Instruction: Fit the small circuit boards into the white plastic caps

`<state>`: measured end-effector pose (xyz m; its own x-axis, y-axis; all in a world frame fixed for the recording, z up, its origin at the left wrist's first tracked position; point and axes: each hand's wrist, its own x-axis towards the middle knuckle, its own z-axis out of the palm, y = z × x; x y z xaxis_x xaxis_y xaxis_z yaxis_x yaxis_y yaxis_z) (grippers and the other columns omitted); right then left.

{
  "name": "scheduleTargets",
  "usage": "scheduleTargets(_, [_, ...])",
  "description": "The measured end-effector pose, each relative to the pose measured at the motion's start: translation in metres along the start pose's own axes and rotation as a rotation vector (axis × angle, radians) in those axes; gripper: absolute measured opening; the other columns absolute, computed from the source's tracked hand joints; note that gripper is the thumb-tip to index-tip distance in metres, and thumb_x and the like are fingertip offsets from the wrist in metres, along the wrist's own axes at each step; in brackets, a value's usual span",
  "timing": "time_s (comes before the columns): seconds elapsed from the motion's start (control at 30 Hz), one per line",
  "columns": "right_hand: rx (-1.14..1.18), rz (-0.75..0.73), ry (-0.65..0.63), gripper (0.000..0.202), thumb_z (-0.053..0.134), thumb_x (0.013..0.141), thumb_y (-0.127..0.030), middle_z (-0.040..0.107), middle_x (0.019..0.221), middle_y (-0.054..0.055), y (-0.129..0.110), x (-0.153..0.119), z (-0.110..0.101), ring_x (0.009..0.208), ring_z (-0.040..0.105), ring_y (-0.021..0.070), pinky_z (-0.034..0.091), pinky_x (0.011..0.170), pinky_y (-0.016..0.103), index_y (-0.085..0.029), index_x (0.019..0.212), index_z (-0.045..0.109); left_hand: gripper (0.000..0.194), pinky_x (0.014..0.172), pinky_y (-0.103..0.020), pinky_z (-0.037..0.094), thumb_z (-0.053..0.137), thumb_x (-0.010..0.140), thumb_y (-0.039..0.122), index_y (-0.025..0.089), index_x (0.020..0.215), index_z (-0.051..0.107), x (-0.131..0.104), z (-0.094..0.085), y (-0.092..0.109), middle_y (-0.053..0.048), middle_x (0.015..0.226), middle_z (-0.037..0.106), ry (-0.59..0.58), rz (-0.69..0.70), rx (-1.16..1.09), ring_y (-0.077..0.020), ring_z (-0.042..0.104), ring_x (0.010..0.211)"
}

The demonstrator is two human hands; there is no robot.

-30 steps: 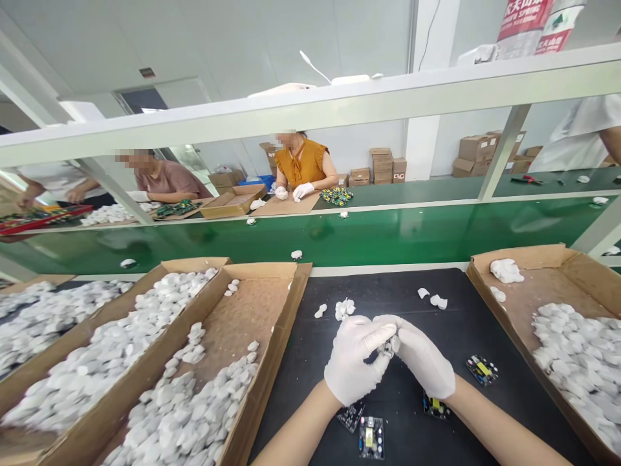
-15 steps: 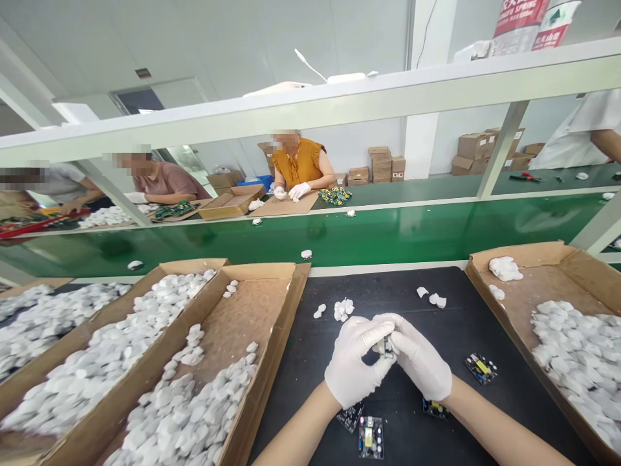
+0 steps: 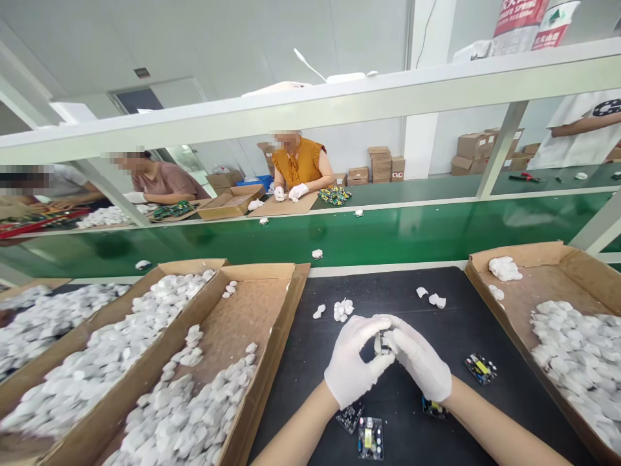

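Note:
My left hand [image 3: 356, 359] and my right hand [image 3: 420, 359], both in white gloves, meet above the black mat [image 3: 315, 362]. Between their fingertips they grip a small circuit board [image 3: 384, 343], mostly covered by the fingers; a dark edge and a pale component show. Thumbs and index fingers of both hands close round it. Below my left hand lie a circuit board with a yellow part [image 3: 371, 438] and a darker board [image 3: 350, 416]. Another board [image 3: 435, 409] is partly hidden under my right wrist, and one more [image 3: 480, 368] lies farther right.
Small white pieces [image 3: 343, 309] lie on the mat beyond my hands. Cardboard trays [image 3: 272, 349] of white pieces stand left, another tray [image 3: 557, 259] right. A green conveyor [image 3: 412, 236] carrying white-topped items runs behind, under a white frame [image 3: 339, 116]. Co-workers [image 3: 301, 165] sit across it.
The items on the green conveyor have shifted right. The held board is turned slightly between my fingers, showing more dark edge. At far right, a standing person has changed posture.

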<state>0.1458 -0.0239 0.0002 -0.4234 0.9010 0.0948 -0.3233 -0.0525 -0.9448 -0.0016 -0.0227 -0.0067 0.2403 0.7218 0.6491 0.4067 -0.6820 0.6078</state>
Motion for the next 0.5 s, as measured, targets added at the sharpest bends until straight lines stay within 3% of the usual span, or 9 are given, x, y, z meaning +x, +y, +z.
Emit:
scheduleTargets(0.17, [0.04, 0.027, -0.085, 0.042, 0.066, 0.073, -0.036, 0.054, 0.085, 0.004, -0.009, 0.004, 0.003, 0.079, 0.049, 0.0156, 0.04, 0.081, 0.032, -0.015, 0.109, 0.057, 0.034, 0.082, -0.037, 0.05, 0.066, 0.071, 0.023, 0.021, 0.104, 0.059, 0.002, -0.006, -0.002, -0.006, 0.098, 0.066, -0.029, -0.099, -0.09, -0.0213, 0.061, 0.089])
scheduleTargets(0.37, [0.212, 0.15, 0.043, 0.048, 0.076, 0.058, -0.035, 0.055, 0.08, 0.002, -0.004, 0.008, 0.008, 0.072, 0.051, 0.0143, 0.042, 0.073, 0.029, -0.017, 0.099, 0.059, 0.052, 0.085, -0.042, 0.048, 0.067, 0.065, 0.021, 0.019, 0.114, 0.051, -0.002, 0.004, -0.004, -0.009, 0.104, 0.061, -0.026, -0.057, -0.01, -0.0238, 0.058, 0.096])
scheduleTargets(0.5, [0.246, 0.152, -0.043, 0.042, 0.073, 0.061, -0.035, 0.056, 0.078, 0.003, -0.003, 0.007, 0.011, 0.071, 0.051, 0.0157, 0.041, 0.072, 0.031, -0.016, 0.095, 0.06, 0.041, 0.078, -0.038, 0.051, 0.064, 0.069, 0.02, 0.022, 0.109, 0.056, -0.003, 0.007, -0.005, -0.006, 0.095, 0.064, 0.009, -0.035, 0.077, -0.0208, 0.061, 0.087])
